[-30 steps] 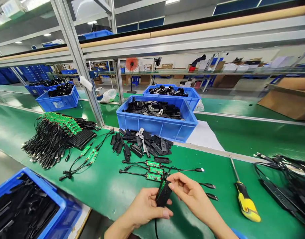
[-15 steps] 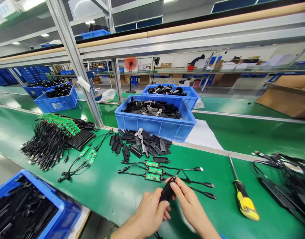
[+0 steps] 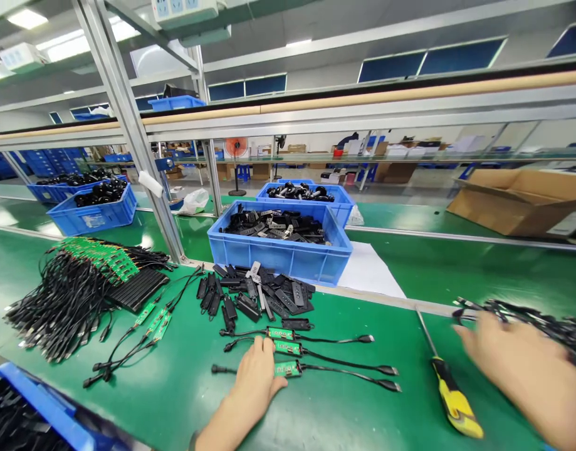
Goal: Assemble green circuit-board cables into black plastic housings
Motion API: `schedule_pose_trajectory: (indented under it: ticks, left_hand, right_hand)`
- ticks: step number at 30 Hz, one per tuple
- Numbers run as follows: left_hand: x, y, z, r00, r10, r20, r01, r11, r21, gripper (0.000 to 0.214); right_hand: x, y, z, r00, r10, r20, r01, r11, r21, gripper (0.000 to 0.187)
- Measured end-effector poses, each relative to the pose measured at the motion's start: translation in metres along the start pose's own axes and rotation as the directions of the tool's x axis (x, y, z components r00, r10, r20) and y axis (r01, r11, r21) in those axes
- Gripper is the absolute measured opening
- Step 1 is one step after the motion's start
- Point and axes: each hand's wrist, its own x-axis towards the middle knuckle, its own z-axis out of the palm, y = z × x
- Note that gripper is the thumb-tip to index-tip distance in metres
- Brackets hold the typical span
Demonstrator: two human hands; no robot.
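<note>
My left hand (image 3: 257,374) lies flat on the green bench, fingers stretched out over the nearest of three green circuit boards with black cables (image 3: 288,368). Two more such boards (image 3: 282,333) lie just beyond it. My right hand (image 3: 518,366) reaches out to the right, blurred by motion, its fingers at a heap of black cabled units (image 3: 541,322). What it holds, if anything, I cannot make out. A yellow-handled screwdriver (image 3: 450,394) lies between my hands.
A blue bin (image 3: 278,255) of black housings stands behind a loose pile of black shells (image 3: 264,291). A large bundle of cabled boards (image 3: 76,282) lies at left. Another blue bin (image 3: 29,401) is at the near left corner. A cardboard box (image 3: 518,200) is far right.
Both hands held a black housing close together before. Now they have parted: the left rests on the boards, the right has swung to the cable heap. The housing is out of sight.
</note>
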Motion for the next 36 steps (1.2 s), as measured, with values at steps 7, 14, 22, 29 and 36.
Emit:
schedule_pose_trajectory:
  ticks: [7,14,22,29,36]
  left_hand:
    - [-0.023,-0.013,0.006,0.996,0.03,0.084,0.002,0.934,-0.357,0.032]
    - [-0.022,-0.034,0.028,0.967,0.004,0.256,0.253,0.149,-0.956,0.059]
    - [-0.03,-0.008,0.018,0.978,0.08,0.192,0.189,0.041,-0.981,0.068]
    - [-0.034,0.013,0.022,0.968,0.132,0.215,0.215,0.017,-0.977,0.068]
    - [-0.036,0.021,0.023,0.977,0.136,0.163,0.147,0.119,-0.982,0.064]
  right_hand:
    - [0.035,-0.128,0.14,0.937,-0.098,0.336,0.093,0.995,0.03,0.025]
    - [0.05,-0.162,0.183,0.949,-0.03,0.313,-0.049,0.97,0.24,0.022]
    - [-0.037,-0.186,0.119,0.932,-0.163,0.323,-0.12,0.704,0.7,0.059]
    - [-0.106,-0.19,0.103,0.958,-0.043,0.285,-0.203,0.602,0.773,0.039]
    - [-0.111,-0.19,0.105,0.911,0.058,0.407,-0.384,0.475,0.792,0.049]
